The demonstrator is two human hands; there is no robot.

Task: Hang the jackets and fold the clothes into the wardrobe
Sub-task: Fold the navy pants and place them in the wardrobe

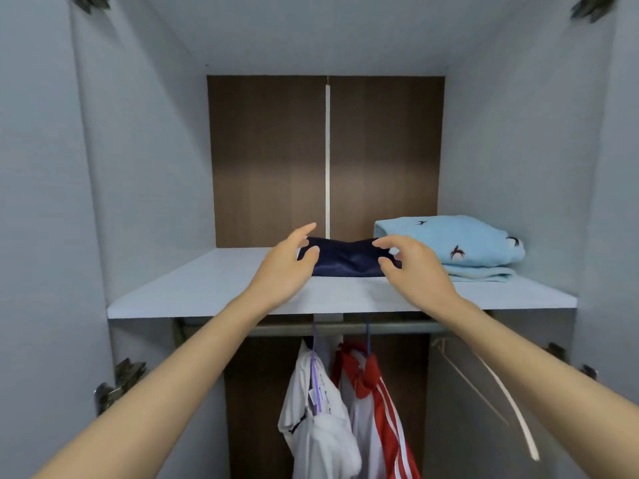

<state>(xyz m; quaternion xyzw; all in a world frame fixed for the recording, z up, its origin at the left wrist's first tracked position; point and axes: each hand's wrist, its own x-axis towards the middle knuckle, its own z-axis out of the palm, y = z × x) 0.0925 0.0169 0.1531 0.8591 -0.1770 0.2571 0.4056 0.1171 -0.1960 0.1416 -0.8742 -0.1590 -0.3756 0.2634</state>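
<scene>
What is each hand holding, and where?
Cannot tell. The left hand and right hand curve around opposite ends of the navy garment lying on the shelf; grip unclear.

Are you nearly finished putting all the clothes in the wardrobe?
Getting there. Done: a white jacket and a red jacket hang on the rail, and a folded light blue garment lies on the shelf. In hand: the left hand and right hand are at the ends of a folded navy garment on that shelf. Left: an empty hanger hangs free; I can't see any other clothes from here.
</scene>
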